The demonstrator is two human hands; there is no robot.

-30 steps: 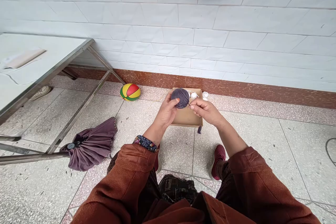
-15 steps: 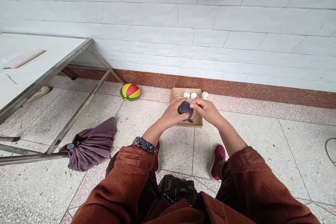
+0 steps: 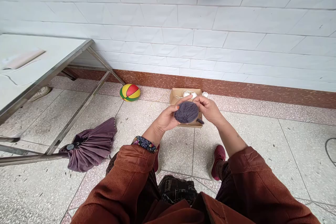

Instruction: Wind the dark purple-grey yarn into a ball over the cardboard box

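A dark purple-grey ball of yarn (image 3: pixel 186 112) rests in my left hand (image 3: pixel 168 116), whose thumb and fingers wrap round its left side and far edge. At the ball's upper right, my right hand (image 3: pixel 208 109) is closed in a pinch on the yarn; the strand itself is too fine to make out between the fingertips. A short dark tail of yarn (image 3: pixel 200 121) sticks out to the lower right. Below both hands lies a shallow cardboard box (image 3: pixel 176 93) on the floor, partly hidden by them. White yarn balls (image 3: pixel 186 93) sit at its far side.
Another small white ball (image 3: pixel 205 94) lies just right of the box, near the tiled wall (image 3: pixel 204 38). Leftward are a striped ball (image 3: pixel 130 92), a folded purple umbrella (image 3: pixel 91 145) and a metal-framed table (image 3: pixel 63 45). My shoes (image 3: pixel 218 157) flank the floor before the box.
My left hand has turned, so the yarn ball shows more fully and sits over the fingers. My right hand keeps its pinch and has shifted slightly. The yarn tail now points to the right.
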